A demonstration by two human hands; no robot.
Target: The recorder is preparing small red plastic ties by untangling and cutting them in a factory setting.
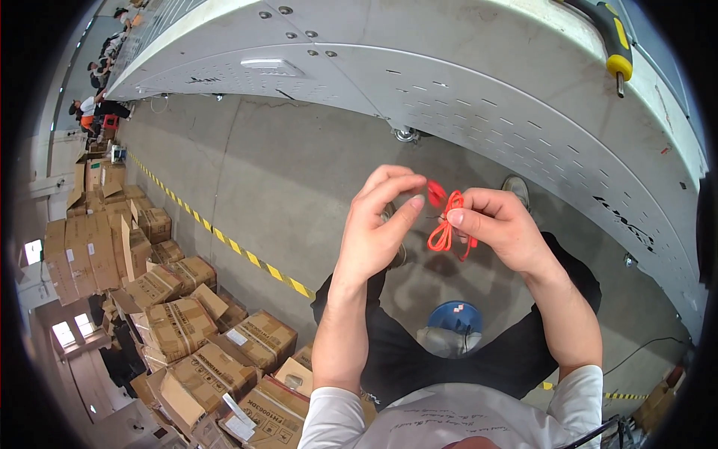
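We see cardboard boxes [179, 322] piled on the floor to our left, most of them taped shut; a few have flaps lifted, but we cannot tell what lies inside them. More boxes [90, 247] are stacked further back along the wall, near a yellow and black striped line [224, 239] painted on the grey concrete floor [299, 172].

Both of our hands are raised in front of us over the floor. Our right hand [505, 228] is closed around a small bundle of orange cord [445, 232], with the thumb pressing the looped strands against the fingers; the loops hang just below the thumb. Our left hand [378, 224] is half open, its fingers curled and the thumb and forefinger drawn near each other, right beside the cord's red end piece [435, 192]. We cannot tell whether the fingertips touch that piece or only come close to it.

Below the hands stands a round blue stool [456, 318] between our legs in dark trousers. A large pale grey metal panel [486, 97] with rows of slots curves across the top, and a yellow and black screwdriver [617, 45] lies on it at the upper right
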